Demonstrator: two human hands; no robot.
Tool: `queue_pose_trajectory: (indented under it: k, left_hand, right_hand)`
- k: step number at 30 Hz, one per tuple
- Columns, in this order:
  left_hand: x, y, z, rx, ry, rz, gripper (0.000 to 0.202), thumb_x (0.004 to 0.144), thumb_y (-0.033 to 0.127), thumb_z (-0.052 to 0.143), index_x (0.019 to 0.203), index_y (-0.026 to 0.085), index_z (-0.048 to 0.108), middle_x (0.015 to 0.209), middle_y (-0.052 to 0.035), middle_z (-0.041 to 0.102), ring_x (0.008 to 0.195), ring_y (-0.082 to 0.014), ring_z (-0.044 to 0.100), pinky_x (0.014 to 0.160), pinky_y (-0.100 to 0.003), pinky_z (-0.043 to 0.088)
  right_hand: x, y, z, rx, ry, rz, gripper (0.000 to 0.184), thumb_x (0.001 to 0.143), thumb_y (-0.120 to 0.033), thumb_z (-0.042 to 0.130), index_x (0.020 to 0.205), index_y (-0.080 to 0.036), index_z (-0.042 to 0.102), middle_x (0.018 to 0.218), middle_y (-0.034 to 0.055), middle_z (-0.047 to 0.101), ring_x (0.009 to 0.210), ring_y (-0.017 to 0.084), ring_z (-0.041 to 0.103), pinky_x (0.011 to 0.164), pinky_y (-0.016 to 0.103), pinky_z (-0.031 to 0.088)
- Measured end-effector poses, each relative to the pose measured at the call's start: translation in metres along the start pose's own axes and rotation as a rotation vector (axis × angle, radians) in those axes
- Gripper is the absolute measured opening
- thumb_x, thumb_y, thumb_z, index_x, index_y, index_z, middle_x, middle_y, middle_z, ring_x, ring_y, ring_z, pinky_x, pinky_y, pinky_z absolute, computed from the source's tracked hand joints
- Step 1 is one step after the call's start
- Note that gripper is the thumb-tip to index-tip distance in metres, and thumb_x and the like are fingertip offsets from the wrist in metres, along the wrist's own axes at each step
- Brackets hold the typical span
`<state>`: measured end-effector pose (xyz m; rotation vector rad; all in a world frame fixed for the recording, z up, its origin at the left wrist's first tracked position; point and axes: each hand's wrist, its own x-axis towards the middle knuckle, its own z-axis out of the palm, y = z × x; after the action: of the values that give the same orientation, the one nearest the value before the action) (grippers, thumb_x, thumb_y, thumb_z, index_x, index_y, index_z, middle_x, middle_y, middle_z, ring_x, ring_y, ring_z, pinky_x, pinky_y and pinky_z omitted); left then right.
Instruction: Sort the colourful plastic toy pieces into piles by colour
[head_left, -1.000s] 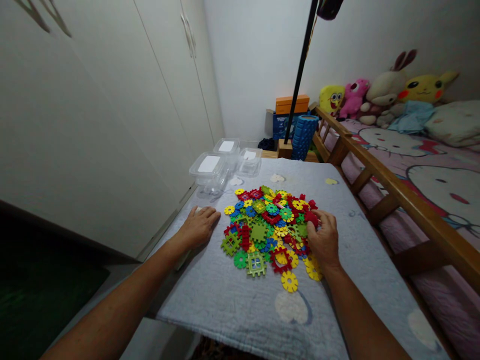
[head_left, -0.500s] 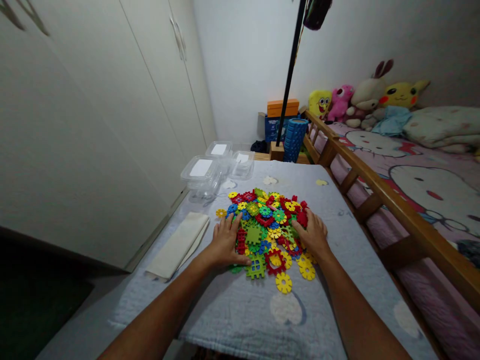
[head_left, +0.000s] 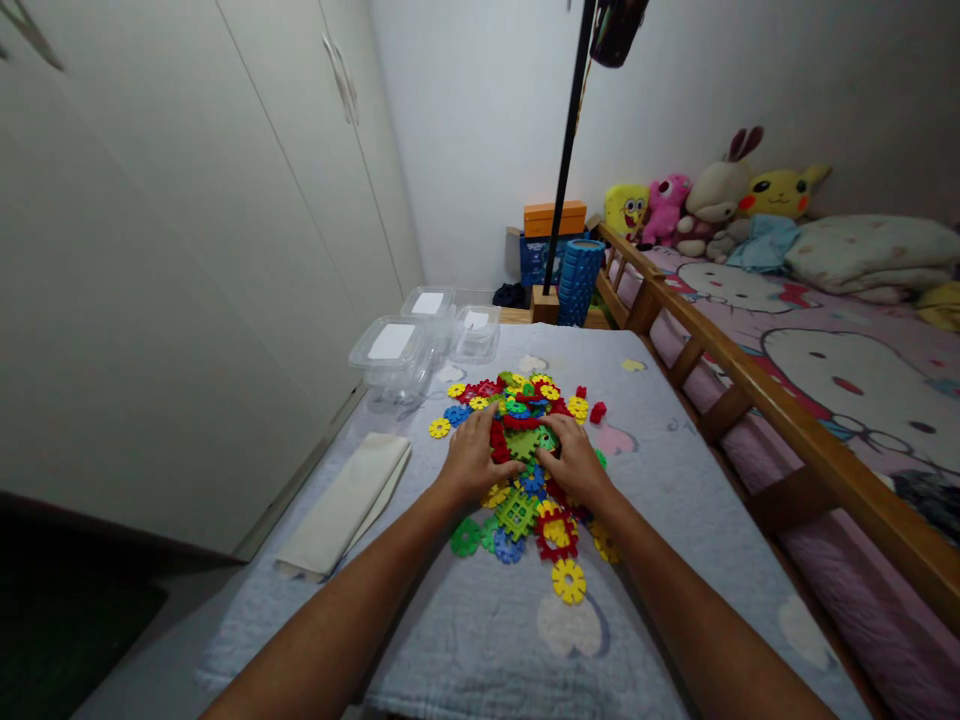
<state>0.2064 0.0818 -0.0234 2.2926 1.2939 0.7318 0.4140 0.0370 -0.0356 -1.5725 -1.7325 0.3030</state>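
A heap of plastic interlocking building pieces (head_left: pixel 517 510) in red, yellow, green and blue lies on the cloth-covered table; some are notched discs, others squares. My left hand (head_left: pixel 472 458) curls around the heap's left side, its thumb reaching inward. From the right, my right hand (head_left: pixel 576 462) curves in with its fingers bent. Between the two hands a clump of red and green pieces is squeezed together; how many each hand grips is hidden. A yellow disc (head_left: pixel 568 581) lies at the front, and a small red piece (head_left: pixel 598 412) sits apart on the right.
Clear lidded containers (head_left: pixel 390 365) with white labels stand at the table's back left. A folded cream cloth (head_left: pixel 346 505) lies along the left edge. Beyond the table's right side runs a wooden bed rail (head_left: pixel 720 395). A black pole (head_left: pixel 566 160) rises behind the table.
Both hands have moved inward, closing around the middle of the heap and drawing pieces together. Pieces on the right have shifted inward, baring tablecloth there. The view has turned slightly.
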Motion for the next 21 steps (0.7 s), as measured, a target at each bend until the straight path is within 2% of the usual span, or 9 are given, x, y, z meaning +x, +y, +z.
queue_pose_trajectory:
  k: [3, 8, 11, 13, 16, 18, 21]
  left_hand:
    - [0.011, 0.001, -0.001, -0.056, 0.085, 0.014, 0.101, 0.068, 0.055, 0.082, 0.151, 0.022, 0.035, 0.144, -0.0161, 0.051, 0.134, -0.0355, 0.049, 0.113, -0.052, 0.038]
    - [0.026, -0.004, -0.008, -0.145, 0.249, -0.036, 0.054, 0.093, 0.051, 0.055, 0.138, 0.020, 0.051, 0.137, -0.0127, 0.058, 0.131, -0.0275, 0.052, 0.113, -0.045, 0.040]
    - [0.029, -0.014, -0.011, -0.128, 0.327, -0.085, 0.040, 0.099, 0.046, 0.043, 0.122, 0.020, 0.062, 0.126, -0.0105, 0.065, 0.123, -0.0249, 0.058, 0.109, -0.043, 0.043]
    - [0.028, -0.022, -0.012, -0.066, 0.337, -0.123, 0.040, 0.099, 0.047, 0.042, 0.118, 0.020, 0.065, 0.126, -0.0101, 0.066, 0.123, -0.0258, 0.058, 0.110, -0.045, 0.043]
    - [0.025, -0.033, -0.012, 0.046, 0.320, -0.173, 0.042, 0.098, 0.050, 0.044, 0.118, 0.021, 0.067, 0.133, -0.0114, 0.063, 0.129, -0.0288, 0.054, 0.112, -0.050, 0.039]
    - [0.024, -0.038, -0.011, 0.096, 0.295, -0.218, 0.045, 0.096, 0.052, 0.046, 0.121, 0.021, 0.066, 0.137, -0.0131, 0.061, 0.131, -0.0309, 0.052, 0.112, -0.052, 0.038]
    - [0.025, -0.042, -0.009, 0.057, 0.223, -0.210, 0.046, 0.096, 0.050, 0.047, 0.127, 0.019, 0.063, 0.136, -0.0138, 0.062, 0.131, -0.0301, 0.053, 0.113, -0.052, 0.038]
  right_hand:
    - [0.008, -0.007, -0.004, 0.079, -0.024, -0.054, 0.041, 0.082, -0.022, 0.056, 0.123, -0.022, 0.064, 0.125, 0.0114, 0.062, 0.121, 0.026, 0.057, 0.108, 0.047, 0.045]
    - [0.020, -0.012, -0.017, 0.236, -0.079, -0.146, 0.048, 0.083, -0.023, 0.059, 0.130, -0.024, 0.060, 0.130, 0.0090, 0.063, 0.121, 0.024, 0.059, 0.108, 0.044, 0.046]
    - [0.030, -0.005, -0.024, 0.303, -0.057, -0.103, 0.049, 0.084, -0.030, 0.060, 0.134, -0.025, 0.058, 0.134, 0.0090, 0.061, 0.117, 0.023, 0.063, 0.102, 0.043, 0.050]
    - [0.039, 0.006, -0.027, 0.246, 0.023, -0.048, 0.042, 0.087, -0.035, 0.057, 0.127, -0.022, 0.062, 0.127, 0.0103, 0.065, 0.114, 0.024, 0.063, 0.102, 0.044, 0.049]
    - [0.059, 0.027, -0.025, 0.049, 0.119, 0.042, 0.038, 0.090, -0.039, 0.052, 0.118, -0.019, 0.067, 0.120, 0.0130, 0.067, 0.118, 0.027, 0.059, 0.107, 0.047, 0.043]
    - [0.073, 0.037, -0.020, -0.063, 0.114, 0.118, 0.041, 0.089, -0.039, 0.052, 0.121, -0.019, 0.066, 0.124, 0.0146, 0.066, 0.121, 0.029, 0.056, 0.109, 0.048, 0.041]
    - [0.089, 0.041, -0.009, -0.168, 0.015, 0.201, 0.047, 0.087, -0.045, 0.060, 0.127, -0.021, 0.064, 0.127, 0.0139, 0.066, 0.125, 0.031, 0.054, 0.110, 0.049, 0.038]
